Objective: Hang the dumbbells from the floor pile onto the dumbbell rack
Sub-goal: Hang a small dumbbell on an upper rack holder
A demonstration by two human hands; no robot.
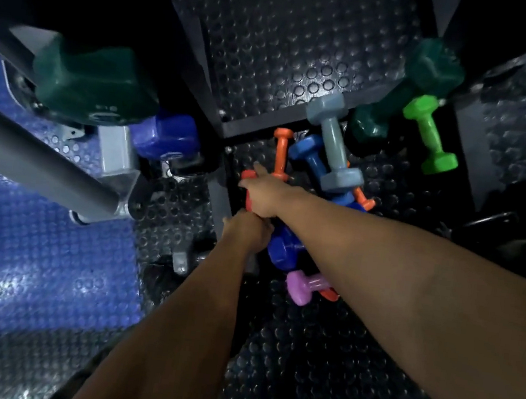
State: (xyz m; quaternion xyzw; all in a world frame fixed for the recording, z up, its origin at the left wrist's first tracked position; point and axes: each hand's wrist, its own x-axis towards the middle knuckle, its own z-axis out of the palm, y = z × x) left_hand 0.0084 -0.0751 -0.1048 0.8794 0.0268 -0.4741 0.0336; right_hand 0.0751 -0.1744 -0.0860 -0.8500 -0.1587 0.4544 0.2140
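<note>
Reaching into the pile, our right hand [263,196] grips the red dumbbell [248,181]; our left hand [246,230] looks curled, on what we cannot tell. We should lift slowly.

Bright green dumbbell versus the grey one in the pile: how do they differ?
The bright green dumbbell lies on the floor at the pile's right edge, beside a larger dark green dumbbell; the grey dumbbell rests on top of a blue dumbbell mid-pile. The grey one looks bulkier. Both have hexagonal heads, and neither is touched by the hands.
</note>
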